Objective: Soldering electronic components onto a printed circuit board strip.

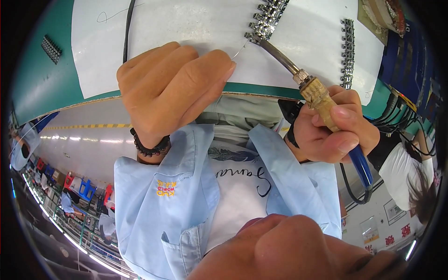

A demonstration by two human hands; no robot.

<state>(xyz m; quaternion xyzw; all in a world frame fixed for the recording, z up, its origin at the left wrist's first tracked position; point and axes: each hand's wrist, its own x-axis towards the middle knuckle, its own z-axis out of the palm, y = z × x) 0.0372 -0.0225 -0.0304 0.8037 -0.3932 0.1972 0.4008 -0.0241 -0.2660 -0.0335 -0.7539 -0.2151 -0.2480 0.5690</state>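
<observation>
My right hand (333, 123) is wrapped round the handle of a soldering iron (322, 100), which has a worn tan collar and a blue grip end. Its metal tip touches or nearly touches the near end of a row of small shiny metal connectors (267, 21). Closed in a pinch, my left hand (175, 86) holds a thin silvery solder wire (241, 49), whose end reaches up to that same connector beside the iron's tip. More of the wire trails below the left hand. Whether wire and tip touch is too small to tell.
White sheets (186, 23) cover much of the green tabletop (46, 79). A second connector row (347, 53) lies to the right, a dark block of small parts (51, 49) far left. A black cable (129, 30) crosses the sheet. Black cables (394, 114) bunch at right, near a person (403, 170).
</observation>
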